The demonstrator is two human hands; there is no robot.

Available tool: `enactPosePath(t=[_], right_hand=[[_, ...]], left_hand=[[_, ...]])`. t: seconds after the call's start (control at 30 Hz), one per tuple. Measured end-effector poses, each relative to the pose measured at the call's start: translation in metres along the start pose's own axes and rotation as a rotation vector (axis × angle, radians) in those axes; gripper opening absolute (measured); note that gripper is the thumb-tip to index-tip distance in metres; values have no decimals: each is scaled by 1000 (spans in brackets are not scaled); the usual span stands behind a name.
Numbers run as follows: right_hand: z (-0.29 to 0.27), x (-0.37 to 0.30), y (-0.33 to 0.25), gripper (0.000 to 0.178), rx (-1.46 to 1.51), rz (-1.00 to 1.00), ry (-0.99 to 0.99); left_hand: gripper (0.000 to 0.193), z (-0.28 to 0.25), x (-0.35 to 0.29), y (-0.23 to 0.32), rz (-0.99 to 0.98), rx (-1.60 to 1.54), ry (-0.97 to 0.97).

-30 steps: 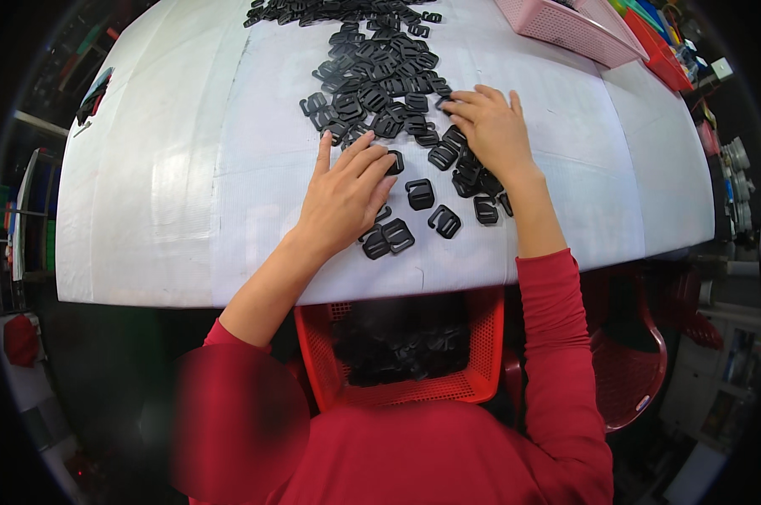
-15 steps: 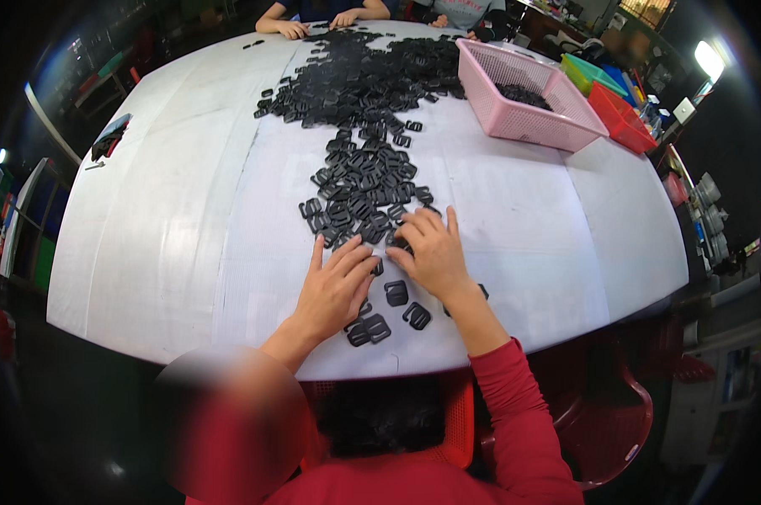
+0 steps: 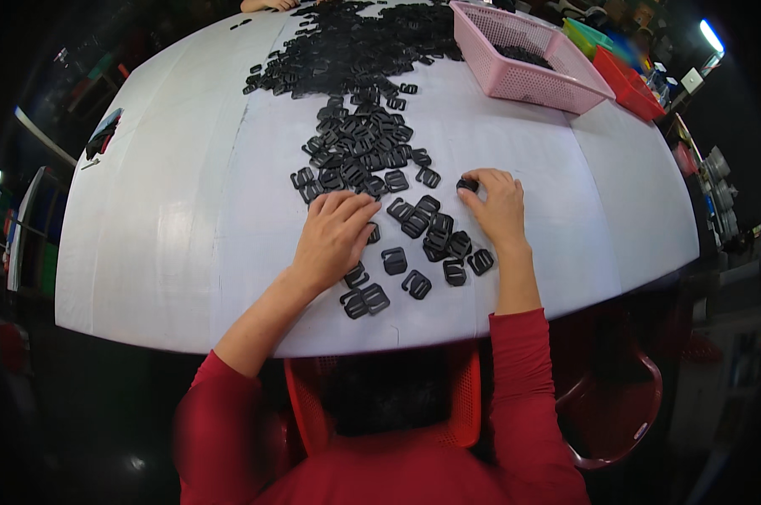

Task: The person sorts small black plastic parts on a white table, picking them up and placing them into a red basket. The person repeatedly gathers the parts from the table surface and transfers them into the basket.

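My right hand point(image 3: 502, 210) is closed on a black buckle point(image 3: 467, 184), pinched between thumb and fingers at the right of the loose pieces. Against the near edge of a small heap of black buckles point(image 3: 359, 139) rests my left hand point(image 3: 334, 234), its fingers bent down together; what lies under their tips is hidden. One buckle point(image 3: 374, 232) lies by its thumb. Between my forearms several slotted buckles point(image 3: 394, 261) are spread out, some singly and some overlapping, such as the cluster point(image 3: 438, 233) below my right hand.
A large pile of buckles point(image 3: 355, 50) covers the far middle of the white table point(image 3: 170, 227). At the far right stand a pink basket point(image 3: 549, 91), a red basket point(image 3: 625, 88) and a green one point(image 3: 584, 38). Another red basket point(image 3: 467, 400) sits below the near edge. A person's hand point(image 3: 267, 4) rests far left.
My right hand has moved away to the right and now pinches a buckle. Several buckles have come apart from the heap's near right side. My left hand stays by the heap, its fingers more bent.
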State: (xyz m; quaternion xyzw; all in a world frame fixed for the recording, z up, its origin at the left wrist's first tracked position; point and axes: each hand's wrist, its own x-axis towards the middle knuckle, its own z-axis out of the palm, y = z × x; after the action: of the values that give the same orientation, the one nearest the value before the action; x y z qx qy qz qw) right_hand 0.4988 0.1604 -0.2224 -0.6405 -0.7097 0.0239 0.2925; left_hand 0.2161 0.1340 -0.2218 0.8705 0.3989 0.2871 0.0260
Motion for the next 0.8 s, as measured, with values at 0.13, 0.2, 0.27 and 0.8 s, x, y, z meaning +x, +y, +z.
enactPosePath(t=[0.13,0.2,0.27,0.8], right_hand=[[3,-6,-2,20,263,-197,-67],[6,-6,-11,22,274,-304,-104],[7,-6,-13,21,169,-347,-46],[-22,-8,-1,28,193,0,-179]], left_hand=[[35,13,26,8,73,31,-40],[33,20,34,7,99,54,-111],[26,24,43,6,148,63,-71],[32,24,30,29,113,-20,-117]])
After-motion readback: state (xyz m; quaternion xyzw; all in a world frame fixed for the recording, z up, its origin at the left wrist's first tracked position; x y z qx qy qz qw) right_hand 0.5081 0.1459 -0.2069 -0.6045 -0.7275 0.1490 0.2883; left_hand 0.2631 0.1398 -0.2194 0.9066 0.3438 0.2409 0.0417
